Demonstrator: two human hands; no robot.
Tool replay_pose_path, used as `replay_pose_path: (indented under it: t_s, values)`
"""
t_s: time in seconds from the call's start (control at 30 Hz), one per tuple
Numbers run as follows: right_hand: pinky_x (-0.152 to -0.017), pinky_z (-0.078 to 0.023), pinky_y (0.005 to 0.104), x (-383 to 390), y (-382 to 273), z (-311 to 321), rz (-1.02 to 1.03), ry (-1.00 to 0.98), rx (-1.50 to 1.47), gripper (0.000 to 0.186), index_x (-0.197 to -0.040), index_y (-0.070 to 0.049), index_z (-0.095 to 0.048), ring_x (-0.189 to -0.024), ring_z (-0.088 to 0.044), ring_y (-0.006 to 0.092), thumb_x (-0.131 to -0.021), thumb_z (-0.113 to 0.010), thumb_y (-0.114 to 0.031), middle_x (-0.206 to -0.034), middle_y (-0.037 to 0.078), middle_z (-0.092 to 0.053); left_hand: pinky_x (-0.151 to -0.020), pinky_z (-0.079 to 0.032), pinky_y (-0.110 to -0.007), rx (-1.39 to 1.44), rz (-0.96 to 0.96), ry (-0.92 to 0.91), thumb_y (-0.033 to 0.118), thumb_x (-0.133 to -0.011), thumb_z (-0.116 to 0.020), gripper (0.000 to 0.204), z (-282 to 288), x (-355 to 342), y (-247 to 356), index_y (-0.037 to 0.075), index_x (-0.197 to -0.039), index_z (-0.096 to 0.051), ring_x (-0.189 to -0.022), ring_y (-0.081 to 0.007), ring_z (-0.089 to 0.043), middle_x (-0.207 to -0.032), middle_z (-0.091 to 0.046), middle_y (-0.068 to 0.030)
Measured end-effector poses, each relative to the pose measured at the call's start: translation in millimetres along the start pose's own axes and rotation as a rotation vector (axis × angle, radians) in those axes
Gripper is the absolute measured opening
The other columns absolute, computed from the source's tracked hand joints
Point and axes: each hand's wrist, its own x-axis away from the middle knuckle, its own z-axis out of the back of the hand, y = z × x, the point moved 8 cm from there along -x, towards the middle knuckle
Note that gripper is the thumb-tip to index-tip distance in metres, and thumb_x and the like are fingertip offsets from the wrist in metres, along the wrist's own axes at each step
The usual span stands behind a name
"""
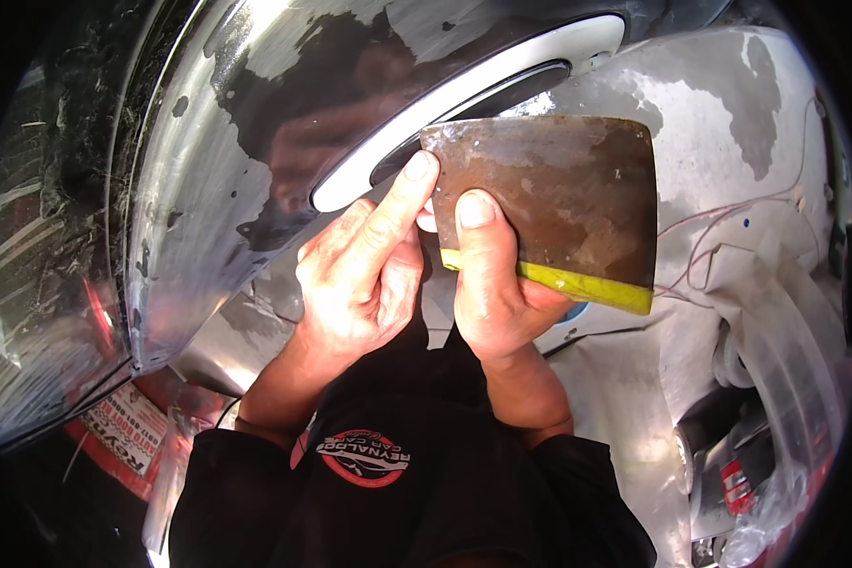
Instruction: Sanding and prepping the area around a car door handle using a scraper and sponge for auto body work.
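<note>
A brown, wet-looking flat sheet [568, 180], perhaps sandpaper, is held up in front of me. It has blotchy patches, and a yellow-green strip [587, 289] runs along its lower edge. My right hand [497, 289] grips it near the lower left corner, thumb on the face and the other fingers mostly hidden behind. At the left edge, my left hand [360, 270] has its index fingertip against the sheet, with its other fingers curled in. Just beyond is a dark, wet car panel [322, 104] with a white handle-shaped strip [483, 90] around a dark recess.
Pale streaks and grey film cover the panel at the left. A grey-white floor [634, 398] lies below, crossed by a thin reddish cord [719, 213]. Clear plastic sheeting [786, 350] hangs or lies at the right, near a red object [736, 488]. A red and white printed sheet [128, 431] is at lower left.
</note>
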Motion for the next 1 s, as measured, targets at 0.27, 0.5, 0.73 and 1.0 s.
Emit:
replay_pose_path:
  t_s: [0.27, 0.5, 0.73, 1.0]
  values:
    - [-0.075, -0.056, 0.0292, 11, 6, -4, 0.015, -0.033, 0.055, 0.012, -0.105, 0.003, -0.073, -0.083, -0.072, 0.0176, -0.093, -0.068, 0.004, -0.097, 0.009, -0.076, -0.055, -0.051, -0.029, -0.037, 0.002, 0.008, -0.019, -0.081, -0.062, 0.053, 5, 12, -6, -0.005, -0.133, -0.067, -0.056, -0.0155, -0.058, -0.082, -0.073, -0.0117]
    - [-0.077, -0.057, 0.0301, 12, 2, -8, 0.061, -0.059, 0.047, 0.013, -0.105, 0.005, -0.072, -0.086, -0.073, 0.0187, -0.092, -0.068, 0.005, -0.099, 0.011, -0.076, -0.056, -0.052, -0.028, -0.025, -0.024, 0.06, -0.02, -0.079, -0.061, 0.054, 10, 19, -10, -0.007, -0.13, -0.068, -0.057, -0.015, -0.06, -0.081, -0.073, -0.0111]
    - [-0.08, -0.056, 0.0293, -3, 6, 2, 0.135, 0.043, -0.16, 0.021, -0.113, 0.007, -0.068, -0.089, -0.072, 0.0186, -0.093, -0.065, 0.006, -0.103, 0.012, -0.074, -0.056, -0.052, -0.029, 0.031, -0.041, 0.038, -0.018, -0.073, -0.062, 0.061, -5, 4, -6, -0.004, -0.133, -0.067, -0.058, -0.0147, -0.058, -0.084, -0.073, -0.0092]
    - [-0.082, -0.057, 0.0307, 8, 9, -2, 0.128, -0.069, 0.065, 0.016, -0.108, 0.005, -0.072, -0.09, -0.073, 0.0195, -0.092, -0.068, 0.004, -0.104, 0.012, -0.075, -0.057, -0.052, -0.027, 0.008, -0.076, 0.069, -0.019, -0.076, -0.062, 0.056, 2, 12, -13, -0.005, -0.13, -0.068, -0.057, -0.014, -0.059, -0.083, -0.074, -0.0095]
